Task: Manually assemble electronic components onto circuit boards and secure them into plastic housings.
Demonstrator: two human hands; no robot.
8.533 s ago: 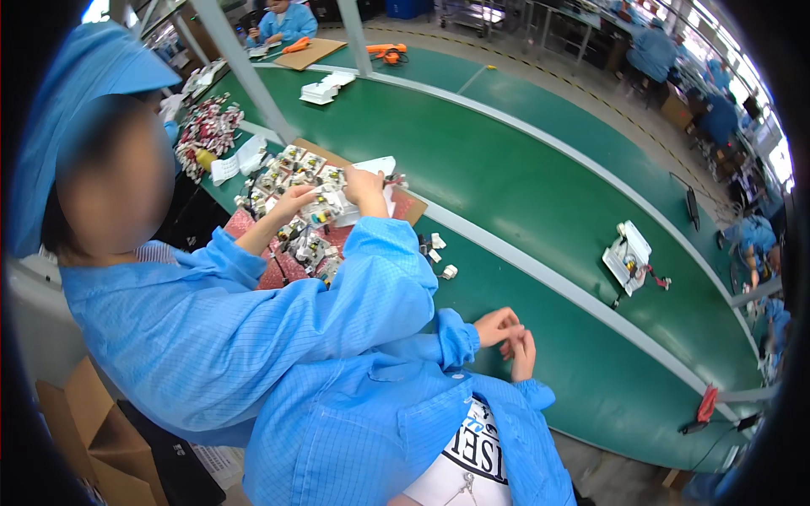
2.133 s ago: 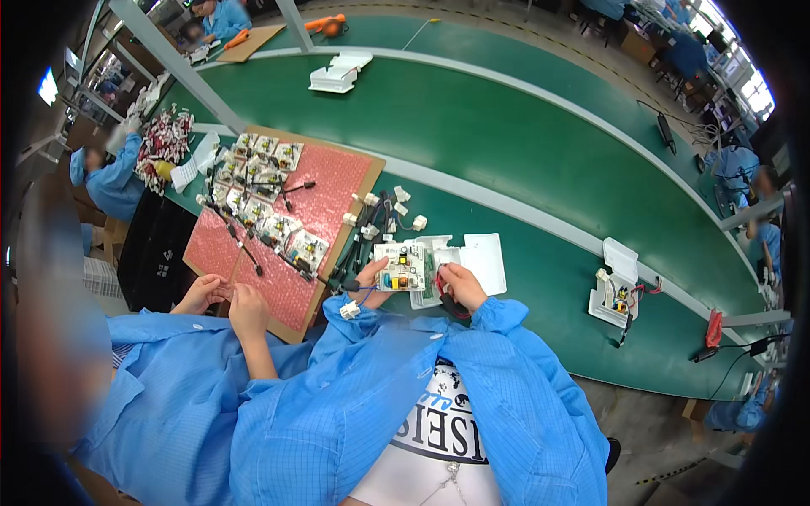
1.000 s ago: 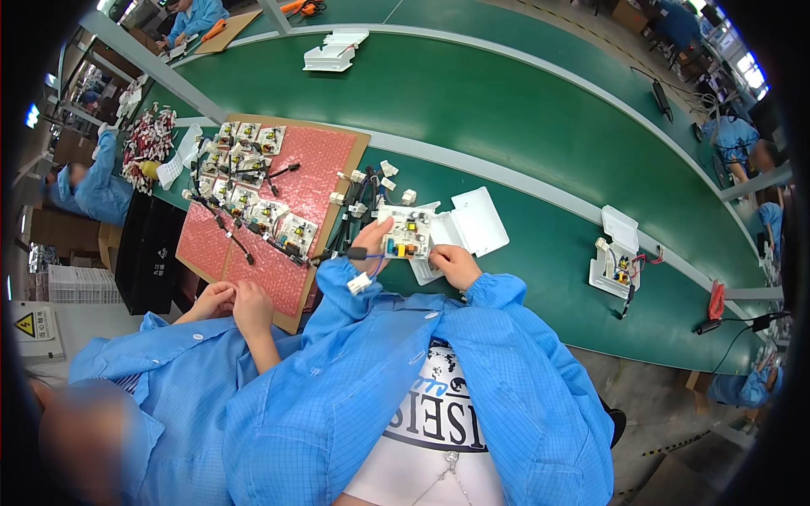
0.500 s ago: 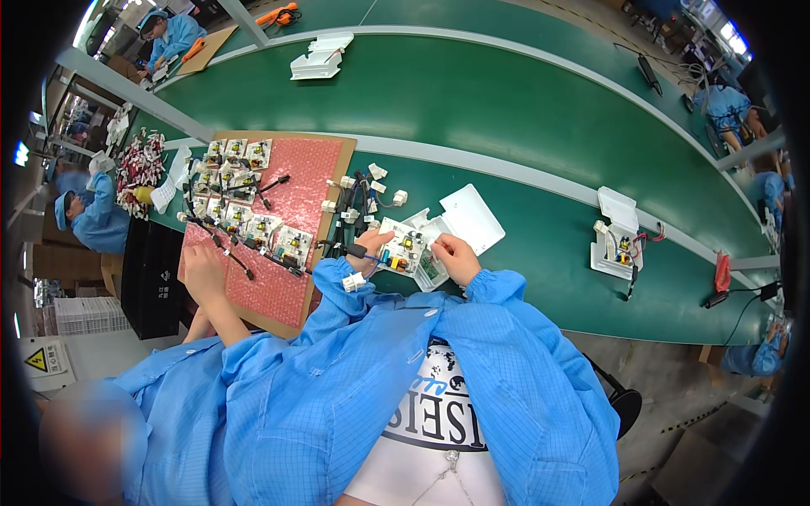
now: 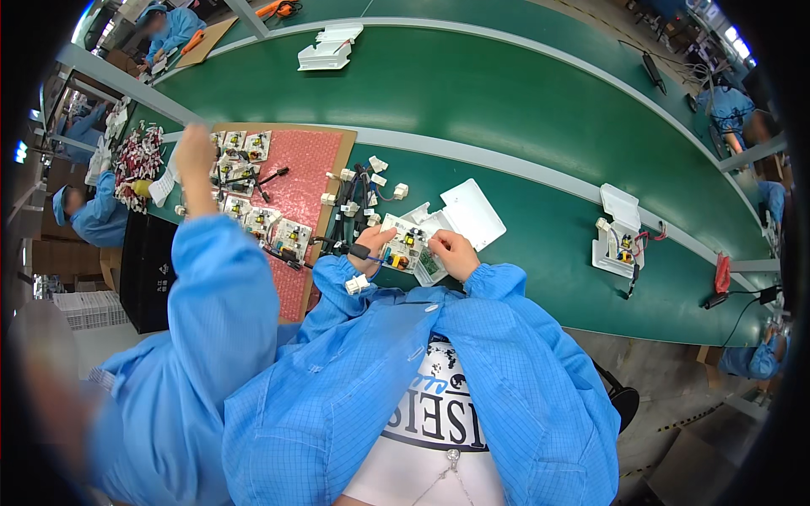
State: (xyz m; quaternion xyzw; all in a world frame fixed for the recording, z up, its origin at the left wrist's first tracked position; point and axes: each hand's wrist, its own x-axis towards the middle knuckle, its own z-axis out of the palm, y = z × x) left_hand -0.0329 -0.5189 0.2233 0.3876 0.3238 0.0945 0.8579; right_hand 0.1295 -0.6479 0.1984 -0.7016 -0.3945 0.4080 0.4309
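Bent fingers of my left hand (image 5: 368,250) hold the left side of a white-edged circuit board (image 5: 403,242) with yellow, black and blue parts on it. My right hand (image 5: 455,256) is closed in a pinch at the board's right edge; its fingertips are partly hidden. Beneath and beside the board lies an opened white plastic housing (image 5: 433,274), with a green board showing inside. Its wide white cover (image 5: 474,212) rests behind my right hand. A dark cable runs by my left wrist to a white connector (image 5: 357,284).
Black cables with white connectors (image 5: 359,198) lie behind my left hand. To the left, several circuit boards (image 5: 240,177) sit on pink bubble wrap (image 5: 310,169). A co-worker's blue sleeve (image 5: 221,278) reaches across there. Another opened housing (image 5: 618,232) stands at right, one (image 5: 330,49) farther back.
The co-worker at my left has swung an arm up and forward over the boards on the bubble wrap. My hands stay nearly in place at the circuit board.
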